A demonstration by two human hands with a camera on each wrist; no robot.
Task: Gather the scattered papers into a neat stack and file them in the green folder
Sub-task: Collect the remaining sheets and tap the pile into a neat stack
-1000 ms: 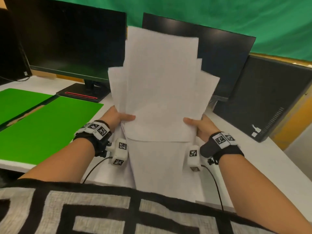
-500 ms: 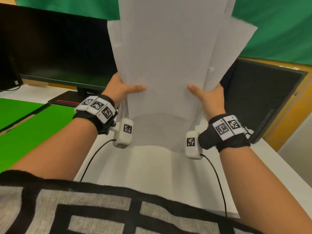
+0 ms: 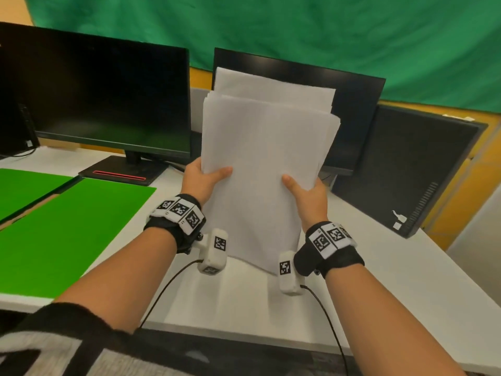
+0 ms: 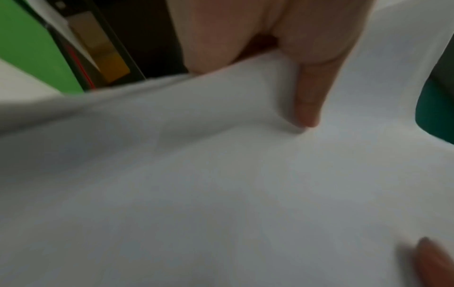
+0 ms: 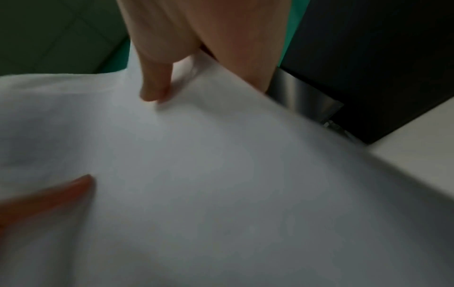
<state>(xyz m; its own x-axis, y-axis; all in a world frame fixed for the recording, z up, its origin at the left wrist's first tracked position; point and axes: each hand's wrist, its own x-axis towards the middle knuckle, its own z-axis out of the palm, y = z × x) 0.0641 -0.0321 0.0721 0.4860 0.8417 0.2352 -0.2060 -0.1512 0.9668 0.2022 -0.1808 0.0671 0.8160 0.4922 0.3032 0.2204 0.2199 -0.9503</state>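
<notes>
Paper stack (image 3: 260,164) stands upright on the white desk (image 3: 379,280), bottom edge down, top edges uneven. Left hand (image 3: 199,180) grips its left edge, thumb on the front face; right hand (image 3: 309,192) grips the right edge likewise. Green folder (image 3: 67,232) lies open flat at left, apart from the stack. 2 dark monitors (image 3: 103,96) behind.

The head view is bright and evenly lit, with soft shadow on the white tabletop (image 3: 379,280) under the upright stack of white paper sheets (image 3: 265,147); its edges bow from wide-angle distortion. Both wrist views are dim, grey and smeared, perhaps by motion, and nothing there is sharp.
</notes>
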